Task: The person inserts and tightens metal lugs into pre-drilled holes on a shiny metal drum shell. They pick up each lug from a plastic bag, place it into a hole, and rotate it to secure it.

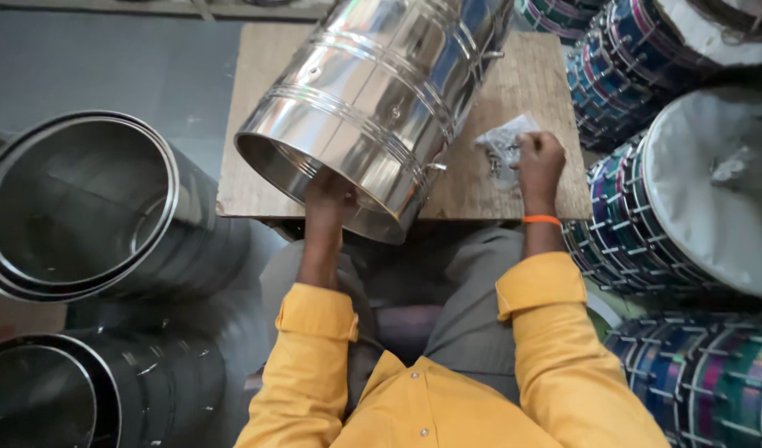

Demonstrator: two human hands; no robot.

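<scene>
A shiny steel drum shell (381, 91) lies tilted on a wooden board (526, 83), its open end toward me. My left hand (324, 192) reaches into that open end and grips the lower rim. My right hand (539, 159) rests on the board to the right of the shell, fingers closed on a small clear plastic bag of metal parts (499, 145). An orange band (540, 220) circles my right wrist. Both sleeves are yellow.
Two empty steel shells (82, 207) lie stacked on the floor at left, a further one (57, 390) below. Finished drums with colourful sides and white heads (696, 191) crowd the right side. My knees sit under the board's near edge.
</scene>
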